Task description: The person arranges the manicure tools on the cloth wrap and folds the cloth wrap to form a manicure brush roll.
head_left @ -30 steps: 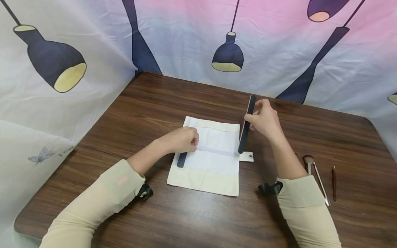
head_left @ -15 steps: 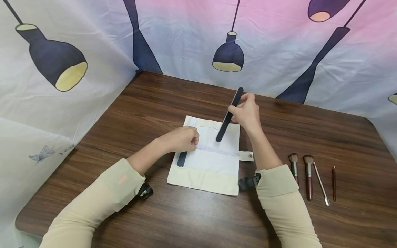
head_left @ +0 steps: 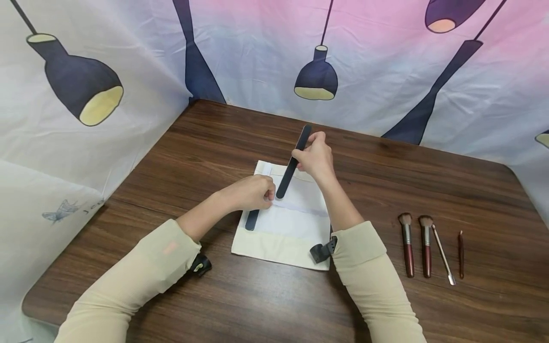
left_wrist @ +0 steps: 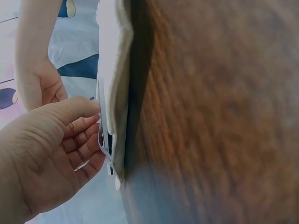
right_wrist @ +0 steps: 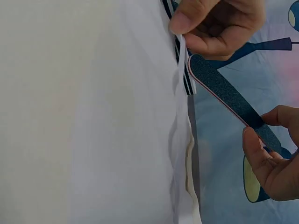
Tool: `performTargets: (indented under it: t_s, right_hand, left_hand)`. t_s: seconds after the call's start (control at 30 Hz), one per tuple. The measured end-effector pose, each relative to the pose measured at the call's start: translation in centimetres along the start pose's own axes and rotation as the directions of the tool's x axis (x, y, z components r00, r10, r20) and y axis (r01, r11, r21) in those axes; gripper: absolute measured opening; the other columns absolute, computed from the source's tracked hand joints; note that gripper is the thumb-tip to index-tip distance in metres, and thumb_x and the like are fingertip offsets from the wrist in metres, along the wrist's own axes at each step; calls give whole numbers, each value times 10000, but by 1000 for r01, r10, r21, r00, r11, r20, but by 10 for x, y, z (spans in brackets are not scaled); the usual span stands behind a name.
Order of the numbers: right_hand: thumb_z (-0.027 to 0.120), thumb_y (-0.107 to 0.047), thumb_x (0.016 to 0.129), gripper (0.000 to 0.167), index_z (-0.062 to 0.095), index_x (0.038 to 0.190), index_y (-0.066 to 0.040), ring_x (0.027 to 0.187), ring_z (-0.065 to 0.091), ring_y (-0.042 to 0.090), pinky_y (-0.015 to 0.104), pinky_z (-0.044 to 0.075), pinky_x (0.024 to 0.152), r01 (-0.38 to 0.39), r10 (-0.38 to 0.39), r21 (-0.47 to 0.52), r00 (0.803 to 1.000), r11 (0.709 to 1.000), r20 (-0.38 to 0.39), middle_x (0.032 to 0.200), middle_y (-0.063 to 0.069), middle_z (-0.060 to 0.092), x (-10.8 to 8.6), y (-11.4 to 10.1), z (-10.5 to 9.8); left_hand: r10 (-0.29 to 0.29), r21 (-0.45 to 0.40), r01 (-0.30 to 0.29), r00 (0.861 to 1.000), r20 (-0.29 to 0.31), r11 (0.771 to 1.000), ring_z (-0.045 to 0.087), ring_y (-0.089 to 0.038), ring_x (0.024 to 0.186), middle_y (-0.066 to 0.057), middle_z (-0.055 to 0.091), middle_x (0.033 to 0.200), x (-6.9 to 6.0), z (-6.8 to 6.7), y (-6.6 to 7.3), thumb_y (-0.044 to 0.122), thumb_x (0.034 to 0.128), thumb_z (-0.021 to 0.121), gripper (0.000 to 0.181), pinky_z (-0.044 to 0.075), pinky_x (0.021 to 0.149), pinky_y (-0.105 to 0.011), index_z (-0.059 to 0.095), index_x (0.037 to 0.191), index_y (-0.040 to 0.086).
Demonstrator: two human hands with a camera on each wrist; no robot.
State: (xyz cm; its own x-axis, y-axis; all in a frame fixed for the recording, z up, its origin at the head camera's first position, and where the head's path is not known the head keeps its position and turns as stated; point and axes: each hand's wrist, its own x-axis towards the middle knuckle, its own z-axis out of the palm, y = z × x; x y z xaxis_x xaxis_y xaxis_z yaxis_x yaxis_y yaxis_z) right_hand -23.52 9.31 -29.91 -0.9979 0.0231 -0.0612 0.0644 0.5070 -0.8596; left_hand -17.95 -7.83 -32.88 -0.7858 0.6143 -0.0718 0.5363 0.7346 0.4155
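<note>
A cream cloth roll-up pouch (head_left: 279,247) with a white lining lies spread on the table. My left hand (head_left: 254,193) rests over its left part and pinches the edge of a white band (right_wrist: 181,60) between thumb and forefinger. Beneath that hand lies one dark nail file (head_left: 252,220), its middle hidden. My right hand (head_left: 316,156) holds a second black nail file (head_left: 291,166) by its upper half, between thumb and fingers. This file slants over the pouch, its lower tip close beside my left fingers. The right wrist view shows that tip (right_wrist: 198,63) near the band.
On the right of the brown wooden table (head_left: 274,305) lie two makeup brushes (head_left: 409,255) with red handles, a thin metal tool (head_left: 443,257) and a short dark-red stick (head_left: 461,255). A printed cloth (head_left: 257,57) hangs behind the table.
My right hand has carried the nail file leftward from the pouch's right edge to beside my left hand. Both makeup brushes are now uncovered. My left hand stays put.
</note>
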Motion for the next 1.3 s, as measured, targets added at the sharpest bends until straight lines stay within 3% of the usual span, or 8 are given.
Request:
performTargets:
  t_s: [0.33, 0.6, 1.03, 1.3]
  right_hand:
    - [625, -110, 841, 489, 351, 1236, -23, 690, 663, 298, 306, 531, 603, -42, 47, -71, 996, 997, 73, 862, 149, 620, 2, 2, 10]
    - [634, -129, 848, 546, 310, 1274, -21, 546, 636, 197, 269, 523, 564, -113, 131, -120, 980, 986, 153, 849, 185, 631, 4, 5, 14]
    - [613, -129, 847, 566, 277, 1277, 20, 487, 612, 165, 259, 517, 537, -94, 137, -194, 966, 976, 217, 721, 162, 629, 2, 10, 19]
    - [611, -107, 839, 751, 130, 1408, -15, 473, 598, 176, 272, 515, 520, -84, 139, -208, 955, 975, 264, 784, 201, 615, -1, 11, 19]
  left_hand:
    - [22, -24, -22, 1000, -2, 999, 460, -150, 670, 0, 502, 727, -2, 0, -1, 44, 793, 663, 103, 380, 601, -263, 606, 720, 89]
    - [22, -13, -22, 1000, 1, 1000, 459, -146, 668, 6, 499, 731, -2, 0, -1, 59, 799, 655, 105, 380, 598, -261, 601, 717, 96]
    - [23, -19, -23, 1000, 12, 1000, 457, -147, 664, 3, 502, 734, -1, -1, -2, 57, 800, 648, 85, 382, 601, -261, 606, 734, 88]
    - [26, -14, -26, 999, 18, 1000, 461, -150, 677, -2, 508, 744, 0, -1, -2, 56, 801, 649, 80, 388, 610, -263, 609, 737, 82]
